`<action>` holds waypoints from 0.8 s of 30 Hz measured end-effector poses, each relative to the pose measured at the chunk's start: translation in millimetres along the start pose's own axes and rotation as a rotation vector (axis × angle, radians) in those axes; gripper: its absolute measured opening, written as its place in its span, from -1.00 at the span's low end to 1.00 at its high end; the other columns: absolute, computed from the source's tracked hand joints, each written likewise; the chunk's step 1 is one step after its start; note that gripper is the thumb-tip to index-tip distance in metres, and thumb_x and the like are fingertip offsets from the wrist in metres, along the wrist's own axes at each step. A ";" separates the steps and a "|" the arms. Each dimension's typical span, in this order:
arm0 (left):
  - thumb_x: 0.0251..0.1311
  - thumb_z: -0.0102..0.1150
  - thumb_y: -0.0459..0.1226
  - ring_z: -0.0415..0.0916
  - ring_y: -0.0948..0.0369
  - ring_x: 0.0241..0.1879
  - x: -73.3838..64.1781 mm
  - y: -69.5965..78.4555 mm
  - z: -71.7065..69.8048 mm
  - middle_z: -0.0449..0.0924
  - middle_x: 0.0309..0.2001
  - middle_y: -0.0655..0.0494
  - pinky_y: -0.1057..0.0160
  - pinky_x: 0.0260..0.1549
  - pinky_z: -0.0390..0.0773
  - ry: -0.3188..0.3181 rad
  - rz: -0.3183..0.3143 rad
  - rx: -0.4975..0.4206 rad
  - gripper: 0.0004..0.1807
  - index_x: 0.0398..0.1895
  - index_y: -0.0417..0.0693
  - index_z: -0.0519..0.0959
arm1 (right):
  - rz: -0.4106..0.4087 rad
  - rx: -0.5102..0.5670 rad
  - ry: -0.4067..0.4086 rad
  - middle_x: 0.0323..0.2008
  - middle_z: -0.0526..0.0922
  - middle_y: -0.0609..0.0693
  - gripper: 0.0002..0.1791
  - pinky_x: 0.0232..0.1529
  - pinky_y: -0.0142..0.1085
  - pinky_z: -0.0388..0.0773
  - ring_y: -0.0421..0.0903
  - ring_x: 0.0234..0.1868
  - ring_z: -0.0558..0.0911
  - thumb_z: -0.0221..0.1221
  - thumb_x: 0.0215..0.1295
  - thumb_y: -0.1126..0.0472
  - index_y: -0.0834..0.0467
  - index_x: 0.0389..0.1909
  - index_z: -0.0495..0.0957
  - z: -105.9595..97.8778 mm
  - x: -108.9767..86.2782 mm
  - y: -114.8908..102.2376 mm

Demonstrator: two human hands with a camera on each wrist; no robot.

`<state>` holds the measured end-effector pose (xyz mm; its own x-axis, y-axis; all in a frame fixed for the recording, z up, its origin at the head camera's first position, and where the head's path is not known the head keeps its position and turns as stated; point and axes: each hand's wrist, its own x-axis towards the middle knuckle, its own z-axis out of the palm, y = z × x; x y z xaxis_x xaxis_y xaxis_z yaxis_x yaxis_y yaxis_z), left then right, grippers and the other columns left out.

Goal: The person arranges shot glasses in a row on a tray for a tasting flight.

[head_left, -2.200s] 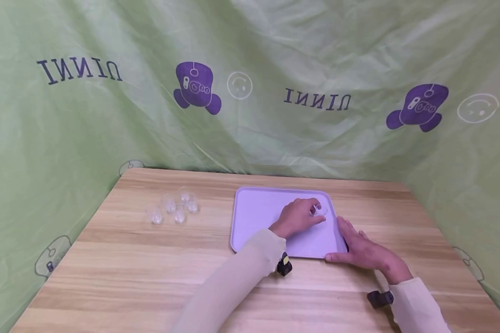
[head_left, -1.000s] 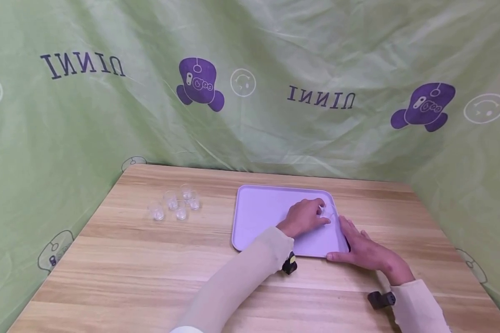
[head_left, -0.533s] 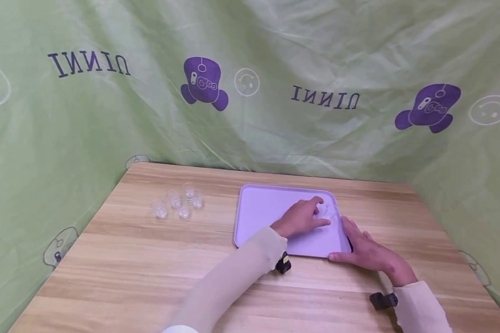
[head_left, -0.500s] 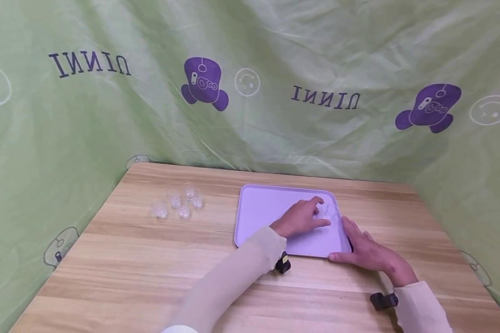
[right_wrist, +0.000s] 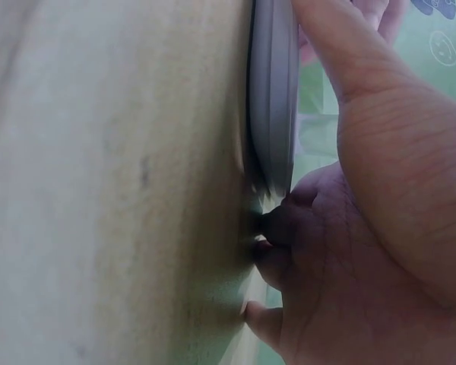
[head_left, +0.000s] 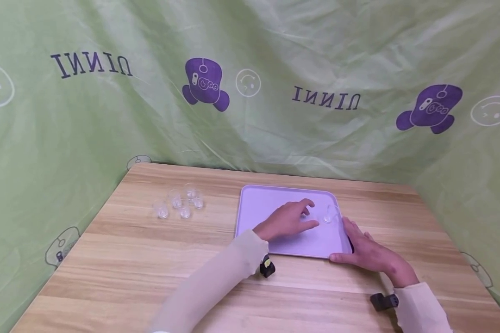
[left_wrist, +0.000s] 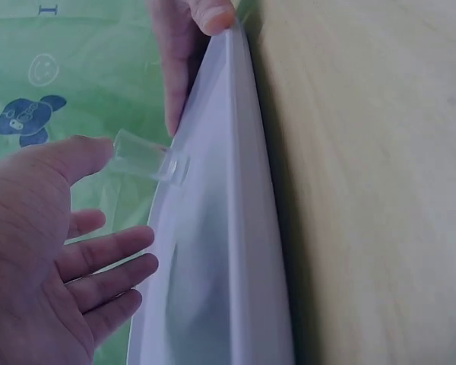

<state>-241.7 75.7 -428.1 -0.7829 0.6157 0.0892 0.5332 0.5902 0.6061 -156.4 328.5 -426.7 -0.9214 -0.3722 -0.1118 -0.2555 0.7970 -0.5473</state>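
A lilac tray (head_left: pixel 266 203) lies on the wooden table. Near its right edge stands a small clear plastic cup (head_left: pixel 328 216), upright. My left hand (head_left: pixel 285 219) is over the middle of the tray with fingers spread, apart from the cup in the head view and holding nothing. In the left wrist view, the thumb overlaps the mouth of the cup (left_wrist: pixel 137 156). At the tray's front right corner is my right hand (head_left: pixel 368 251), its thumb at the front rim and its fairly straight fingers along the right side.
Several more clear cups (head_left: pixel 185 209) stand in a loose group on the left part of the table (head_left: pixel 150 268). A green printed cloth (head_left: pixel 266 138) hangs behind the table and along both sides. Each wrist carries a small black camera (head_left: pixel 267 266).
My left hand has let go of the clear cup and drawn back leftward, leaving it standing near the tray's right edge. My right hand has stayed at the tray's corner.
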 end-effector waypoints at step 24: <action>0.26 0.40 0.05 0.59 0.04 0.11 -91.1 -27.1 -74.8 0.68 0.06 0.00 0.07 0.12 0.53 0.130 0.083 -0.093 -0.43 0.23 -0.02 0.56 | 0.000 0.002 0.008 0.53 -0.08 0.52 0.29 0.27 0.58 -0.21 0.54 0.51 -0.15 0.42 0.23 -0.19 0.36 0.60 -0.23 0.7 0.4 1.4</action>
<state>-208.9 -35.4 -393.6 -0.7755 0.5842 0.2394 0.5703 0.4856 0.6625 -157.0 329.2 -428.1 -0.9235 -0.3688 -0.1053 -0.2553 0.7960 -0.5488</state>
